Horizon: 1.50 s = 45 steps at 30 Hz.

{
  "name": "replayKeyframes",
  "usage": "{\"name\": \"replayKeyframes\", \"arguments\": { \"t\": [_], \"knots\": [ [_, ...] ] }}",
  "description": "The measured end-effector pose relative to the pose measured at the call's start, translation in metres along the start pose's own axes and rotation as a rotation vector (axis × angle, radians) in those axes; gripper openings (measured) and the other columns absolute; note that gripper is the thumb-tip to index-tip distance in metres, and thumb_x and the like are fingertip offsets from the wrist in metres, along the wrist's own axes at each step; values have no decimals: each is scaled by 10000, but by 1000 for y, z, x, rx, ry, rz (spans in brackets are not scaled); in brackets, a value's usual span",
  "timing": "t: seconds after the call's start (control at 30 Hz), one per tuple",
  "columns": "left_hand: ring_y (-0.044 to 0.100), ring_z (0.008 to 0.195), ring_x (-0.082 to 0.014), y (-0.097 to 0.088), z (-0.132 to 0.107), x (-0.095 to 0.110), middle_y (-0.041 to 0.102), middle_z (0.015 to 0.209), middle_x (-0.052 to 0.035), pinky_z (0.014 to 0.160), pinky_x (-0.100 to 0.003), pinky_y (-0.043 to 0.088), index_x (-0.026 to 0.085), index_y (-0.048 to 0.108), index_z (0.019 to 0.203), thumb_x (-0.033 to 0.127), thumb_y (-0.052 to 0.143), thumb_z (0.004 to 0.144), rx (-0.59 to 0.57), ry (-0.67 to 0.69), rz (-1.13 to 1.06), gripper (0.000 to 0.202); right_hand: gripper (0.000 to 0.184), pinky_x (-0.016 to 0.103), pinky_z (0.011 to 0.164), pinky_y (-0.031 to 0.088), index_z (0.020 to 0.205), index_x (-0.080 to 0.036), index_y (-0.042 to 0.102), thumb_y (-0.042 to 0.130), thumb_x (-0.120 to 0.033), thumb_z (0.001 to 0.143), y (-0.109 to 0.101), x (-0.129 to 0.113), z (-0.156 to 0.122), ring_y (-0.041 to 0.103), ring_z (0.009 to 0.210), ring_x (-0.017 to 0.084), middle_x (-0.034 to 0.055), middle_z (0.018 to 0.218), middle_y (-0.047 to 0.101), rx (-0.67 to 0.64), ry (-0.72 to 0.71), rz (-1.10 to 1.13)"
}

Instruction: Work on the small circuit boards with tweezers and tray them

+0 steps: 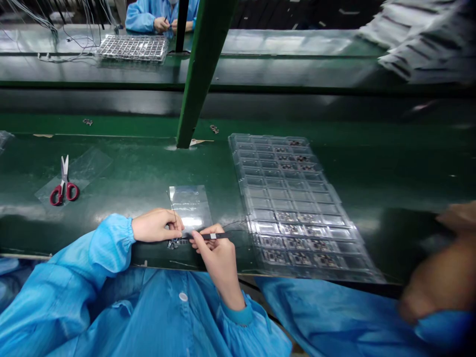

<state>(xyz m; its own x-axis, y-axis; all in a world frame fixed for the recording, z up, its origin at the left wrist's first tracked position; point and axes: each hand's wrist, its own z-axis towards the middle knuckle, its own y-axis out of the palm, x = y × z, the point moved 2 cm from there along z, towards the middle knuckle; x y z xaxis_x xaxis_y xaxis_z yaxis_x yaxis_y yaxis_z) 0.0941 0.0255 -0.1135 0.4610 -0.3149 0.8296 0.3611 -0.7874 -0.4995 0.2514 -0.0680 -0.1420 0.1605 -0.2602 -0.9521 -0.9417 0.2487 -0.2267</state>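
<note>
One black tool [222, 235] pinched in fingers of right hand [218, 254]; left hand [156, 225], fingers curled, hold unclear.

Post [202, 74] ahead — tray [260, 192] beside right hand [218, 252]

Tray [260, 193] — clear, glossy plastic

Scissors [64, 179] on plastic sheet [87, 171] at left, small part [173, 244] by left hand [158, 224] at centre, tool [219, 236] in right hand [217, 250], film sheet [189, 201] just beyond, compartment tray [260, 192] at right, components [293, 229] in its near and far cells, post [197, 74] behind film sheet.
</note>
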Motion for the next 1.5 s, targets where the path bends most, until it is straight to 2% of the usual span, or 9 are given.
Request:
{"name": "replayKeyframes", "arguments": {
  "t": [0.43,0.67,0.77,0.97,1.1,1.23,1.5],
  "knots": [
    [633,789,-148,0,0,2,688,921,-55,741,-233,478,135,642,762,189,593,820,-14,-14,11,93,346,268,520,540,751,-191,528,697,-493,756,1,0,0,698,576,218,53,596,692,-25,28,34],
    [643,808,-148,1,1,1,697,934,-57,747,-222,478,135,657,757,210,596,813,0,-29,8,111,366,253,494,555,730,-181,518,741,-471,726,-5,1,2,678,513,183,42,570,691,-42,35,305],
    [644,770,-137,-1,1,0,712,900,-45,720,-207,479,136,677,800,231,595,812,3,-77,-63,126,320,230,505,554,726,-179,528,732,-424,753,-6,4,0,667,504,156,19,567,684,16,-4,371],
    [572,531,-106,1,1,-2,631,584,20,553,-196,449,129,646,816,321,597,809,10,-222,-241,199,264,228,558,566,735,-175,538,718,-363,778,-1,7,-5,678,542,150,3,600,677,140,-87,333],
    [573,524,-119,6,2,-5,609,576,16,489,-200,452,127,612,829,386,600,787,-2,-282,-371,262,266,247,555,570,740,-175,532,717,-364,771,0,5,-6,695,561,178,4,599,671,152,-96,298],
    [587,551,-132,7,3,-6,611,595,5,479,-207,462,129,613,833,437,612,763,4,-287,-372,315,268,260,562,573,743,-178,526,710,-371,774,0,3,-6,701,571,191,7,600,671,155,-94,282],
    [603,594,-146,5,4,-1,592,594,4,469,-203,473,130,610,815,387,580,775,5,-306,-358,262,278,275,576,581,750,-179,522,709,-384,770,1,5,-6,704,584,197,8,610,667,169,-76,265]
  ]
}}
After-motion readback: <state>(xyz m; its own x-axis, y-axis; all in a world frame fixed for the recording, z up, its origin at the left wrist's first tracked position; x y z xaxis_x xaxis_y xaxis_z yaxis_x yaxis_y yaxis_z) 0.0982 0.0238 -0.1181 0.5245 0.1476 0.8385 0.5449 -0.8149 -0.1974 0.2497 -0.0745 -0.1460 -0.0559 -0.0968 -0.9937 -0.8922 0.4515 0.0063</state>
